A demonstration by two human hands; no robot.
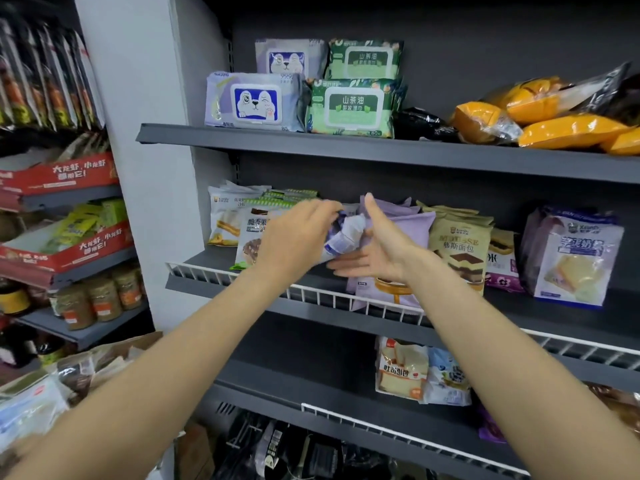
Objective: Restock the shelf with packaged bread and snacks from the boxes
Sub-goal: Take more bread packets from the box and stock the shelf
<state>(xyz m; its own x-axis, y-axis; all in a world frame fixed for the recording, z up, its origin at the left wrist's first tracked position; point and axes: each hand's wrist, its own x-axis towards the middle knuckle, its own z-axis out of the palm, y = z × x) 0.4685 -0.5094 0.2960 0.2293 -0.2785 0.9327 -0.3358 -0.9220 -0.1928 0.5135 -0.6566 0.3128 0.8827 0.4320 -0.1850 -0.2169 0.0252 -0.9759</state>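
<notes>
Both my hands are at the middle shelf (242, 296) of a dark grey rack. My left hand (294, 233) grips a crumpled purple and white bread packet (346, 233) by its end. My right hand (374, 247) is flat, fingers straight and thumb up, touching that packet from the right, in front of a row of purple packets (408, 223). One purple packet (384, 292) leans on the white wire rail. Left of my hands stand a brown cake packet (251, 240) and a white one (223, 220). Beige mousse bread packets (457, 244) stand to the right.
Wet-wipe packs (252, 102) and orange bread bags (554, 119) fill the top shelf. A toast packet (401, 368) stands on the lower shelf. A bag with packaged goods (41, 396) is at the lower left, beside side shelves holding red boxes (62, 174) and jars (100, 296).
</notes>
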